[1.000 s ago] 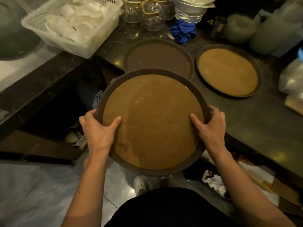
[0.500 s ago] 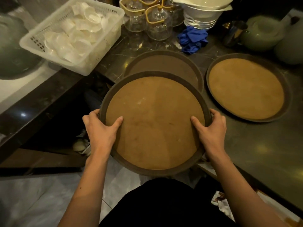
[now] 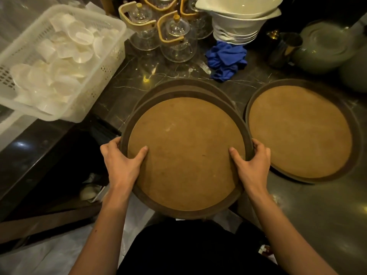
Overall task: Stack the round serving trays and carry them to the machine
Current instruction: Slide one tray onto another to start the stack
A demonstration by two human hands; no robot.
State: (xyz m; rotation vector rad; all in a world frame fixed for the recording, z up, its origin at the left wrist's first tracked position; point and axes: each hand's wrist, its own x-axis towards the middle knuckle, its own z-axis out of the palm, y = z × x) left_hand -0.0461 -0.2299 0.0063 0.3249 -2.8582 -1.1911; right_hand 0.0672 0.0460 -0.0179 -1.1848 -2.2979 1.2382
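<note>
Hands grip one round brown serving tray with a cork-coloured inner surface (image 3: 184, 153) at its two sides: the left hand (image 3: 121, 165) and the right hand (image 3: 251, 165) each lay the thumb on the inner surface and curl the fingers under the rim. This tray lies over a second round brown tray (image 3: 178, 86), which rests on the dark marble counter (image 3: 127, 84); only the far rim of the second shows. Just beside the right hand lies a third round brown tray (image 3: 299, 132), flat on the counter. Beyond the hands stand glass teapots with wooden handles (image 3: 174, 38), a crumpled blue cloth (image 3: 225, 58) and stacked white bowls (image 3: 238, 20). Beyond the left hand sits a white plastic basket of small white dishes (image 3: 57, 62).
</note>
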